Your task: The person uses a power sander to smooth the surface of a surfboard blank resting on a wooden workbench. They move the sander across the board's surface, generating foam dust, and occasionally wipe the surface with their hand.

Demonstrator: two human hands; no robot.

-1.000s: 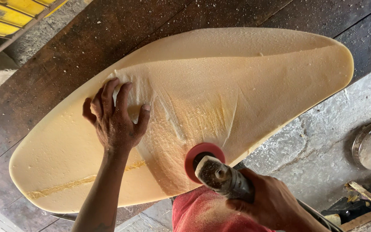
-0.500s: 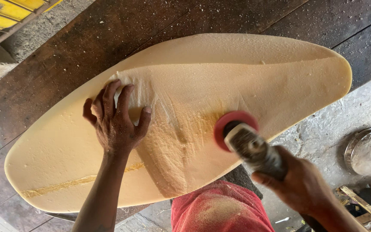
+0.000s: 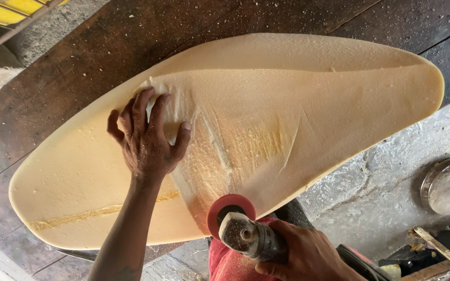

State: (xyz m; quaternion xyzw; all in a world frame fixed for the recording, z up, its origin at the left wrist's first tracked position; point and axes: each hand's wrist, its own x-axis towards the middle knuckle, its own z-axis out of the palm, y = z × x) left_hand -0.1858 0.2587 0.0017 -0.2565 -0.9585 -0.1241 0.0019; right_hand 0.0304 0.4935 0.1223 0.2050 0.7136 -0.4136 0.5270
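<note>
Back toward the near edge came the sander, gripped in the right hand; the left hand lay spread, steadying the foam board. Shaping was midway; next pass needed even pressure.

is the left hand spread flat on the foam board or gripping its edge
Spread flat: the left hand lies fingers apart on the foam board, away from its edge.

A single head-worn camera looks steeply down from close above, the foam board spanning nearly the whole frame and both forearms entering from the lower edge.
</note>
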